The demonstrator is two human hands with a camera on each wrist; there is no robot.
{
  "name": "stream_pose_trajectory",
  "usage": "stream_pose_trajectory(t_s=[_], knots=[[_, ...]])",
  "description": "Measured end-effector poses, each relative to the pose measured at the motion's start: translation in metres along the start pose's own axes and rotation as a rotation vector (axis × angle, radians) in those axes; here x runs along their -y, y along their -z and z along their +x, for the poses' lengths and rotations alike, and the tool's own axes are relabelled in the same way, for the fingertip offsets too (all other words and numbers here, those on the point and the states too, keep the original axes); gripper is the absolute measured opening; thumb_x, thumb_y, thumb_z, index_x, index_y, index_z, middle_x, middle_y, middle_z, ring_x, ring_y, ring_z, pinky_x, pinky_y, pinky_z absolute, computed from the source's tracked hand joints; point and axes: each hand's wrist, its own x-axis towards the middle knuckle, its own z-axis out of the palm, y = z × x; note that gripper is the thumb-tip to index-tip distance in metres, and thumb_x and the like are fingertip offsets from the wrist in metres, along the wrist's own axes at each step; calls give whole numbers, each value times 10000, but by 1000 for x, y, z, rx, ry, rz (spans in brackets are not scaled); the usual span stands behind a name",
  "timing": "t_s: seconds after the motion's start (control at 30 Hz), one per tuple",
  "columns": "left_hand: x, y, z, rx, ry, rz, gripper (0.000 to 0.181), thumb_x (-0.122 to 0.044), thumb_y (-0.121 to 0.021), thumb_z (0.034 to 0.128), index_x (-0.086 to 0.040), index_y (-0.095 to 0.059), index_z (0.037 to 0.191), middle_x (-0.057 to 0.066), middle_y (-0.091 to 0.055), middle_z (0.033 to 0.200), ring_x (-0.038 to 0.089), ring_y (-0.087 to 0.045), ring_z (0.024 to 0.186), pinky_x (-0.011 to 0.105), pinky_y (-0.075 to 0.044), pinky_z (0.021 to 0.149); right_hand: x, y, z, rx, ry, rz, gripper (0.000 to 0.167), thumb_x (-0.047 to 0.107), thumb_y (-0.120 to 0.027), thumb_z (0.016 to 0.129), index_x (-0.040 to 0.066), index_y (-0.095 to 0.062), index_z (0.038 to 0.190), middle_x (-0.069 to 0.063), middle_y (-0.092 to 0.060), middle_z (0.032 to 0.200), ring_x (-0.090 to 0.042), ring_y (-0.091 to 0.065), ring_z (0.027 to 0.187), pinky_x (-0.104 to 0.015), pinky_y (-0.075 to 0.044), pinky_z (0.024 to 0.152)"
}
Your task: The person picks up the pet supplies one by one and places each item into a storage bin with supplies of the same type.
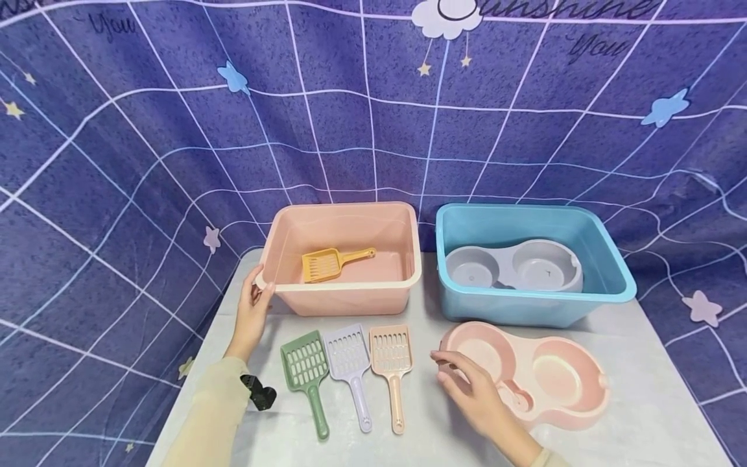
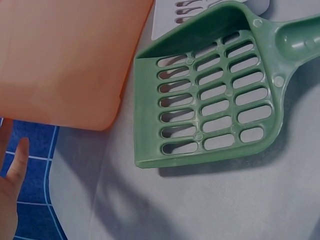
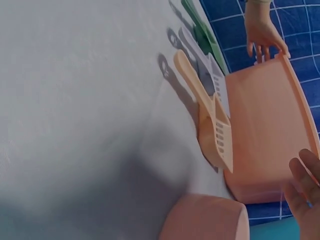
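My left hand (image 1: 252, 318) grips the front left corner of a pink tub (image 1: 344, 298), in which a yellow litter scoop (image 1: 322, 266) lies. Before this tub, a green litter scoop (image 1: 306, 363), a lavender scoop (image 1: 348, 353) and a peach scoop (image 1: 392, 350) lie in a row, handles toward me. The green scoop (image 2: 210, 100) fills much of the left wrist view. My right hand (image 1: 475, 395) hovers over the left side of a pink double pet bowl (image 1: 545, 363), fingers loosely bent, holding nothing. In the right wrist view its fingers (image 3: 300, 175) show at the right edge.
A blue tub (image 1: 525, 305) stands right of the pink one, with a grey double pet bowl (image 1: 506, 263) inside. Both tubs stand at the back of a pale table (image 1: 653, 402), near a blue patterned curtain (image 1: 373, 123). A black strap mount (image 1: 258, 393) sits on the left wrist.
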Motion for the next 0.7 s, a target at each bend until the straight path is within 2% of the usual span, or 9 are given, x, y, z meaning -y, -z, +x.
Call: stream_pose_trajectory(t_s=[0.1, 0.23, 0.4, 0.57, 0.7], knots=[[13, 1, 4, -13, 7, -5, 577, -226, -492, 1050, -187, -248, 1571, 167, -464, 1386, 196, -486, 1091, 212, -437, 773, 1, -5, -1, -7, -10, 47, 334, -84, -672, 865, 37, -668, 1176, -102, -701, 1123, -250, -662, 970, -350, -517, 843], [28, 1, 9, -28, -15, 9, 576, -261, -485, 1053, -237, -242, 1574, 135, -464, 1388, 134, -488, 1073, 234, -442, 789, -15, -13, -8, 15, -67, 66, 339, -49, -668, 891, 83, -663, 1204, -70, -701, 1143, -238, -658, 1004, -365, -518, 863], [30, 0, 11, -35, -22, -14, 573, -218, -485, 1052, -209, -243, 1572, 157, -446, 1404, 63, -498, 1040, 262, -455, 781, -24, -20, -16, 53, -133, 94, 329, 21, -673, 916, 143, -657, 1221, -8, -692, 1175, -201, -649, 1042, -377, -521, 884], [31, 0, 13, -40, -8, -31, 564, -185, -471, 1055, -197, -242, 1570, 146, -443, 1412, 43, -493, 1044, 270, -458, 785, -26, -28, -22, 79, -208, 161, 291, 38, -657, 932, 111, -662, 1214, -32, -689, 1175, -217, -643, 1031, -429, -518, 894], [32, 0, 14, -44, -2, -40, 562, -175, -462, 1056, -196, -238, 1571, 130, -453, 1393, 39, -488, 1035, 243, -460, 774, -27, -33, -26, 96, -264, 176, 249, 94, -653, 948, 91, -675, 1196, 14, -691, 1163, -180, -642, 1022, -439, -512, 902]])
